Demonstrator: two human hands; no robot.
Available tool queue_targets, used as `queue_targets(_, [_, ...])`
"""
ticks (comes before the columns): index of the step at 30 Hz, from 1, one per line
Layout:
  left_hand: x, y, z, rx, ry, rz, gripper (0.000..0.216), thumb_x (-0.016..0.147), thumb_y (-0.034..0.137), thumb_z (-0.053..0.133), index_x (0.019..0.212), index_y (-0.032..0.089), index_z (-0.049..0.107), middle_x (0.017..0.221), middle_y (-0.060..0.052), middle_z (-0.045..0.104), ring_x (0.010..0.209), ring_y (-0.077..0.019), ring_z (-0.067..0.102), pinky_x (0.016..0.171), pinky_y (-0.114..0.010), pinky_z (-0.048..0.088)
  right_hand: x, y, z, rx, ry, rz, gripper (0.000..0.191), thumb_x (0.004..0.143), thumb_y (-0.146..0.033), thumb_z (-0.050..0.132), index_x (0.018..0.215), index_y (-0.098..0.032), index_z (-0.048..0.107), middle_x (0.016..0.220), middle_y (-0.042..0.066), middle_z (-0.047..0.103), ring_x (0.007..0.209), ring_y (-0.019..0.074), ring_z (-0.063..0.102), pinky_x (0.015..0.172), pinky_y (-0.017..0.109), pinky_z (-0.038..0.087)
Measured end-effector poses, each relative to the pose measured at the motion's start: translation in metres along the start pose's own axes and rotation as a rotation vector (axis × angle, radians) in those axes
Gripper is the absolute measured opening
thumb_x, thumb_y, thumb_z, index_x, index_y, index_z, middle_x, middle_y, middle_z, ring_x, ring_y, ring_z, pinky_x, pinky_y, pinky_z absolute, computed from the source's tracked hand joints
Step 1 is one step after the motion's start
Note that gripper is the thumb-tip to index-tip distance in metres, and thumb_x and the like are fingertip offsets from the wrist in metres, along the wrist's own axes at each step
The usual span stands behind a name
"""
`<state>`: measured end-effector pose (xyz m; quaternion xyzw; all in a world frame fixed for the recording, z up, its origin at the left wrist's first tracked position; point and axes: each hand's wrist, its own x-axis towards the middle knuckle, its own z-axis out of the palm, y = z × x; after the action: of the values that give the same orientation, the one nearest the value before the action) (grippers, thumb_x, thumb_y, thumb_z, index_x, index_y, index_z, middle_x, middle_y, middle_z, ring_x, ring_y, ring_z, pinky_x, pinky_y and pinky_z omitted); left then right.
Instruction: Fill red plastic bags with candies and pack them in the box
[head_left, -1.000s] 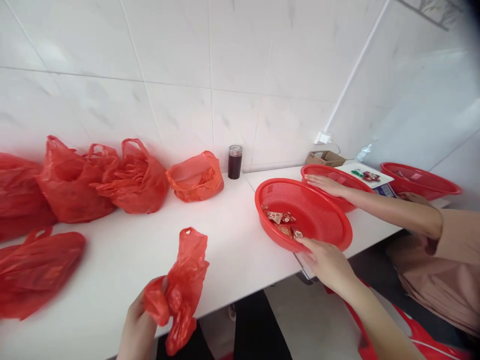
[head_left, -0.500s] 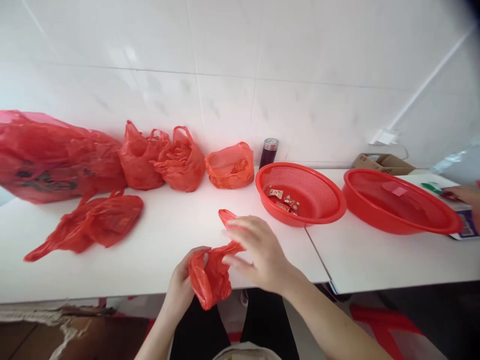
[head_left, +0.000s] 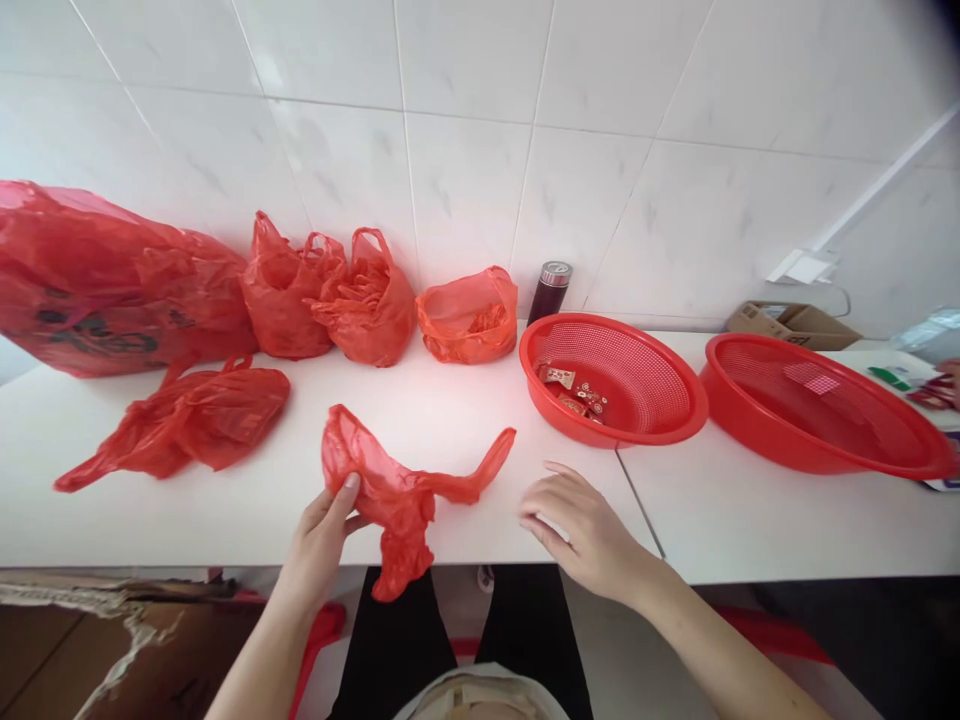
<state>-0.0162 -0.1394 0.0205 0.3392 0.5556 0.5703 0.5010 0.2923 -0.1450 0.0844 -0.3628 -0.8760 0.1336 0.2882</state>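
My left hand (head_left: 321, 528) pinches a crumpled red plastic bag (head_left: 397, 490) between thumb and fingers near the table's front edge. One handle of that bag stretches out to the right, and its lower part droops over the edge. My right hand (head_left: 581, 530) is off the bag, in the air to its right, with curled fingers somewhat apart and nothing in them. Beyond my right hand stands a red plastic basket (head_left: 615, 425) with a few small printed packets (head_left: 581, 400) inside. Another red bag (head_left: 195, 415) lies flat on the left of the table.
Several filled red bags (head_left: 367, 310) line the wall, a large one (head_left: 97, 290) at far left. Right of them stand an open red bag (head_left: 469, 320), a dark flask (head_left: 551, 290), a second red basket (head_left: 795, 440) and a cardboard box (head_left: 791, 325). Part of another person's hand shows at far right.
My right hand has let go of the bag's area and moved right. My left hand has shifted left with the bag, which is now more spread out. The view has tilted slightly.
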Motion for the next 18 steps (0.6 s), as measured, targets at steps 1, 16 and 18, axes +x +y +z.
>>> queue_targets(1, [-0.001, 0.003, 0.004, 0.004, -0.060, 0.004, 0.036, 0.078, 0.050, 0.065, 0.086, 0.014, 0.069, 0.088, -0.008, 0.072, 0.085, -0.0245, 0.066, 0.079, -0.039, 0.056, 0.007, -0.005, 0.001, 0.023, 0.031, -0.024, 0.016, 0.092, -0.016, 0.047, 0.098, -0.024, 0.058, 0.085, 0.001, 0.066, 0.079, 0.0156, 0.060, 0.101, 0.043, 0.040])
queue_targets(16, [-0.027, 0.021, 0.024, -0.078, -0.243, -0.080, 0.028, 0.080, 0.040, 0.068, 0.092, 0.016, 0.074, 0.092, -0.009, 0.075, 0.086, -0.0235, 0.069, 0.081, -0.035, 0.053, 0.042, -0.019, 0.075, 0.014, -0.158, -0.197, 0.010, 0.076, -0.015, 0.057, 0.068, -0.020, 0.052, 0.071, 0.000, 0.058, 0.069, 0.0135, 0.047, 0.072, 0.027, 0.039])
queue_targets(18, [-0.028, 0.023, 0.021, -0.105, -0.210, -0.091, 0.027, 0.078, 0.038, 0.071, 0.092, 0.016, 0.073, 0.088, -0.008, 0.075, 0.084, -0.0222, 0.069, 0.078, -0.032, 0.054, 0.037, -0.024, 0.071, 0.114, -0.257, -0.170, 0.015, 0.071, -0.013, 0.055, 0.064, -0.020, 0.043, 0.066, -0.002, 0.051, 0.064, 0.0114, 0.043, 0.065, 0.023, 0.038])
